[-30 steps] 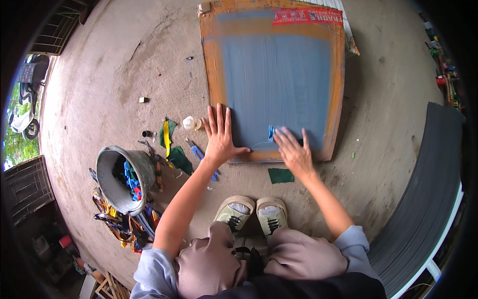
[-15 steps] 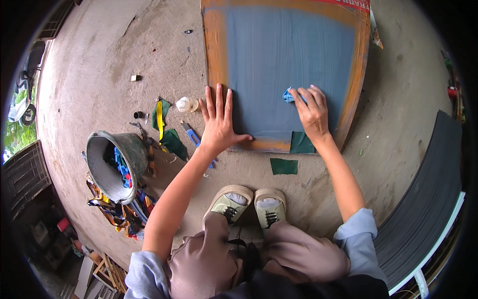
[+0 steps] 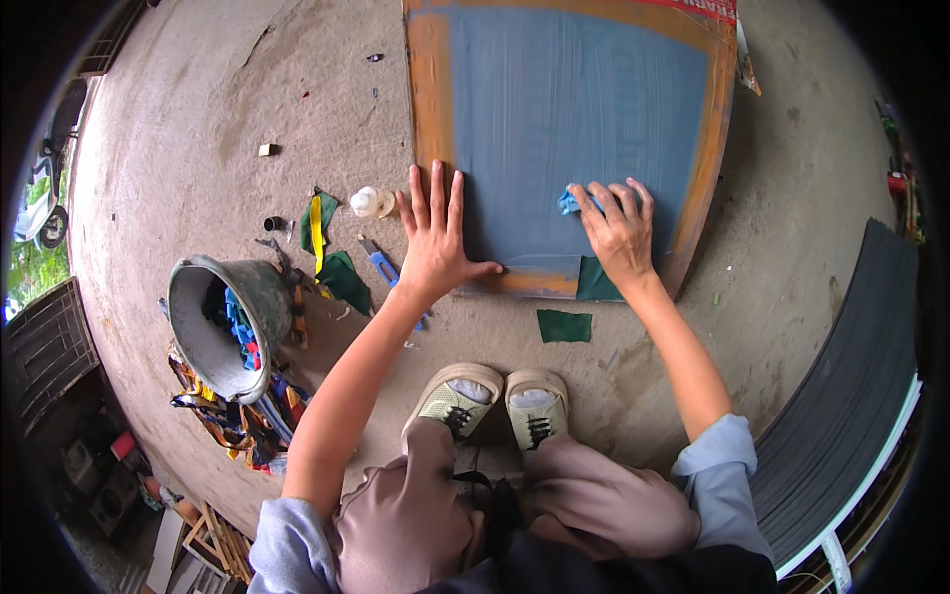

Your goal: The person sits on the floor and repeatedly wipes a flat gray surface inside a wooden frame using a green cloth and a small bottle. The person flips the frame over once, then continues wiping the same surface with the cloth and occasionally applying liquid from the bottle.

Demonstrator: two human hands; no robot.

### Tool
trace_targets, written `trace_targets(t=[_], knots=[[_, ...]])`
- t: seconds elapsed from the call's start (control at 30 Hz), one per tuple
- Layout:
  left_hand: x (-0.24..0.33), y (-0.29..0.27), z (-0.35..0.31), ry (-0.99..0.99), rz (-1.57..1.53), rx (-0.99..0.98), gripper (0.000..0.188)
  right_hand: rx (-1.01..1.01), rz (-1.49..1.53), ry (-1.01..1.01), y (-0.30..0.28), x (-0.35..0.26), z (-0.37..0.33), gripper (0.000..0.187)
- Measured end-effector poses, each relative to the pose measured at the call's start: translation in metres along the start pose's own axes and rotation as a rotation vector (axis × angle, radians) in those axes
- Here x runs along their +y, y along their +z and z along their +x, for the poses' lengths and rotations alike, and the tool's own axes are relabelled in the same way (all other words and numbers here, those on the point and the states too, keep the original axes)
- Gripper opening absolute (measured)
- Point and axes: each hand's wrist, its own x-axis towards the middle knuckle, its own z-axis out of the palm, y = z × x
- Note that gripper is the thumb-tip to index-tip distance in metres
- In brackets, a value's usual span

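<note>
A flat panel (image 3: 584, 129) with a streaky blue-grey surface and an orange-brown wooden border lies on the ground in front of me. My left hand (image 3: 432, 233) rests on its lower left corner, fingers spread wide. Pinched in the fingertips of my right hand (image 3: 620, 233) is a crumpled light-blue cloth (image 3: 569, 201), touching the blue-grey surface at lower right. Just below that hand, a dark green fabric piece (image 3: 597, 281) sits on the panel's near edge. Beside my left hand stand a small clear bottle (image 3: 372, 202) and, lying down, a blue utility knife (image 3: 380, 262).
A grey bucket (image 3: 220, 322) with coloured scraps leans at left, over a heap of fabric strips (image 3: 242, 421). Green scraps (image 3: 344, 281) lie by the knife, and another green piece (image 3: 564, 326) is near my shoes (image 3: 536, 401). Dark ribbed sheets (image 3: 841, 416) are stacked at right.
My right hand has slid slightly left and down across the panel with the blue cloth. The left hand stays spread in the same place on the corner.
</note>
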Motion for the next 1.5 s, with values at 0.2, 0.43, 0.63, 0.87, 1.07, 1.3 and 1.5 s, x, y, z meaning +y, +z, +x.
trace_targets(t=[0.2,0.43,0.63,0.87,1.07,1.3,1.5], knots=[[0.001,0.001,0.001,-0.017,0.007,-0.039,0.144,-0.026,0.296,0.2,-0.013,-0.022,0.0,0.024],[0.0,0.0,0.002,0.006,0.032,-0.02,0.145,0.0,0.576,0.555,-0.015,-0.051,-0.019,0.024],[0.0,0.002,0.001,0.002,0.031,-0.026,0.144,0.029,0.342,0.594,-0.024,-0.023,-0.02,0.038],[-0.002,0.001,-0.001,0.005,0.028,-0.021,0.143,-0.218,0.217,0.195,0.008,-0.022,-0.037,0.063],[0.006,0.004,0.005,0.01,0.05,-0.036,0.143,0.08,0.07,0.176,0.022,0.058,0.086,0.056],[-0.001,0.002,0.002,-0.017,0.072,-0.034,0.145,-0.308,0.433,0.029,0.004,-0.037,-0.042,0.06],[0.004,-0.001,0.003,-0.029,0.07,-0.068,0.145,-0.066,-0.085,0.131,-0.006,0.069,0.01,0.048]])
